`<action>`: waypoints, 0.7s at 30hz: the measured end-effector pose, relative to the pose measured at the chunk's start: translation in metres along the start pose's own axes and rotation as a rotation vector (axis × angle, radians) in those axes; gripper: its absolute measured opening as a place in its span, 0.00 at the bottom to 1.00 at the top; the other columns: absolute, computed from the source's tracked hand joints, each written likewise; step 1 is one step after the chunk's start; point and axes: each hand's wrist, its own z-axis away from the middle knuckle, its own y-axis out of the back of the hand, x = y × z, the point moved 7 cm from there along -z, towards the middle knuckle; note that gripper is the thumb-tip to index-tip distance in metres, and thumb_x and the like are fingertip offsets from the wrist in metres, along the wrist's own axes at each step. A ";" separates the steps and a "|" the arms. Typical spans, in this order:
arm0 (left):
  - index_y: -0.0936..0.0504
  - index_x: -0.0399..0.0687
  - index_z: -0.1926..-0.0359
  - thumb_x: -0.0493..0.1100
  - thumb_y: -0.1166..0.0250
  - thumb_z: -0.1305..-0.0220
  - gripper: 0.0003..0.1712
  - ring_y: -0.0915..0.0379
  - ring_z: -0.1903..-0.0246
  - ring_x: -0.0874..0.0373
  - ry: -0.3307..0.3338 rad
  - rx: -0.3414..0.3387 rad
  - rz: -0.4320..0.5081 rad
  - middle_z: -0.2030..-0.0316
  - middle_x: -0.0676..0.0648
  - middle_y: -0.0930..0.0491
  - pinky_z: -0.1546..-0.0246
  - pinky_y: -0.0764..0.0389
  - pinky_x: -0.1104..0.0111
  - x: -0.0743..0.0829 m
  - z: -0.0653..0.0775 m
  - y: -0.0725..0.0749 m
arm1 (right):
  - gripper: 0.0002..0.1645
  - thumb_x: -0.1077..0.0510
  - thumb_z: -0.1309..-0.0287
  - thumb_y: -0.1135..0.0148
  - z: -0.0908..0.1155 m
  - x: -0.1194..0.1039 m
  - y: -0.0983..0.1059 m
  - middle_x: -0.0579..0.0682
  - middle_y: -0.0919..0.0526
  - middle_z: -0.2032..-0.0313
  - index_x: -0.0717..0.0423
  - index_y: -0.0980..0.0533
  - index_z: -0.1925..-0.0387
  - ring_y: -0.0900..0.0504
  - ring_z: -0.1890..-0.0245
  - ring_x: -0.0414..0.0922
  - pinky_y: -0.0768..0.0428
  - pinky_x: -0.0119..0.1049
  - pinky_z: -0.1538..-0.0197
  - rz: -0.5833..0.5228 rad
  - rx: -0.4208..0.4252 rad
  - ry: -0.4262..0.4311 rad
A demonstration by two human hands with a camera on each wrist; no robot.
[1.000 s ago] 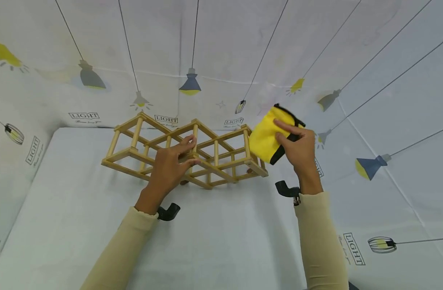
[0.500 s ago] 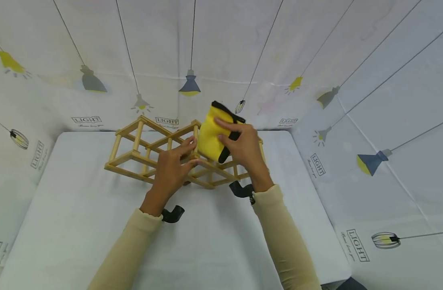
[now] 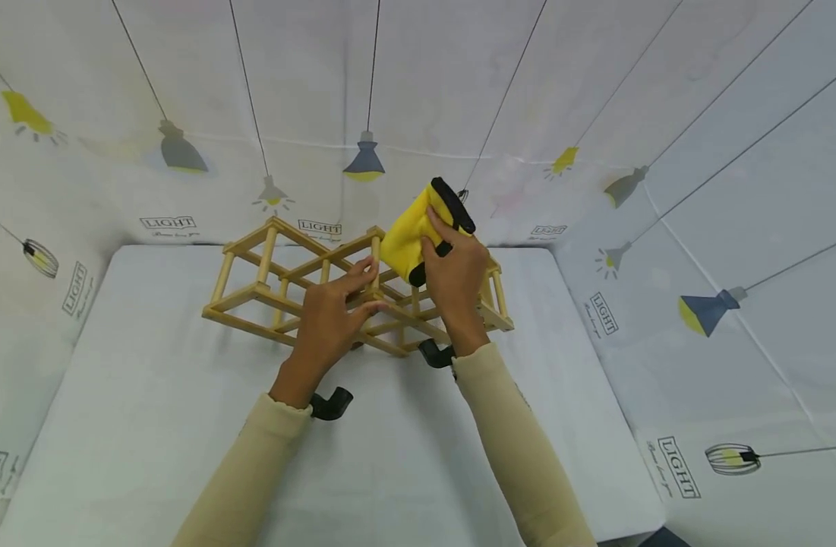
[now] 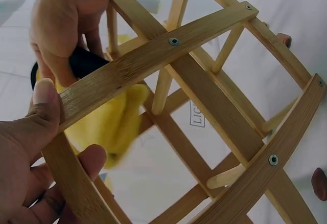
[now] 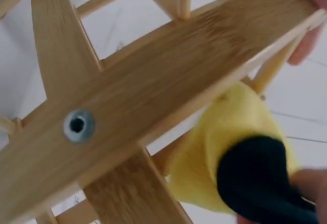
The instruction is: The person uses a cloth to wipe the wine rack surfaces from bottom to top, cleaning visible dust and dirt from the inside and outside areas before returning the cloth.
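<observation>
A folding wooden lattice rack (image 3: 274,292) of slats and dowels stretches across the far part of the table. Near its middle, my left hand (image 3: 329,315) grips a slat joint between thumb and fingers. My right hand (image 3: 455,277) pinches a yellow cloth (image 3: 407,235) with black edging, held at the rack's upper side just right of the left hand. In the left wrist view the cloth (image 4: 107,127) shows behind the slats, close to the left thumb. The right wrist view has the cloth (image 5: 235,132) against the underside of a slat with a bolt (image 5: 79,126).
Under the rack lies a white table (image 3: 363,471). Behind and to the right rise white walls (image 3: 527,91) printed with hanging lamps. Small reddish-brown knobs (image 4: 320,184) sit near the rack. A black curved mount (image 3: 332,404) is at the left wrist.
My right hand has carried the yellow cloth leftward from the rack's right end to its middle, then tilted it there. My left hand keeps its grip on the rack.
</observation>
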 end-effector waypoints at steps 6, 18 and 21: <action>0.20 0.43 0.31 0.48 0.22 0.42 0.38 0.18 0.37 0.48 0.000 0.012 -0.007 0.31 0.47 0.22 0.42 0.13 0.56 0.000 0.000 0.000 | 0.26 0.55 0.33 0.26 0.004 0.001 -0.020 0.57 0.07 0.60 0.34 0.18 0.36 0.41 0.90 0.45 0.36 0.35 0.85 0.143 -0.304 0.003; 0.19 0.43 0.33 0.48 0.21 0.44 0.38 0.16 0.39 0.49 -0.005 0.026 0.007 0.31 0.48 0.21 0.47 0.11 0.57 0.001 0.001 0.000 | 0.26 0.63 0.35 0.27 -0.004 -0.011 0.017 0.60 0.09 0.65 0.39 0.15 0.39 0.19 0.75 0.53 0.19 0.46 0.69 0.221 -0.069 0.186; 0.19 0.43 0.33 0.50 0.21 0.43 0.38 0.17 0.39 0.50 -0.002 0.038 -0.011 0.31 0.47 0.22 0.47 0.11 0.57 0.001 0.002 -0.001 | 0.25 0.59 0.34 0.28 0.002 -0.010 0.004 0.53 0.21 0.83 0.36 0.16 0.38 0.40 0.87 0.45 0.35 0.38 0.81 0.298 -0.314 0.153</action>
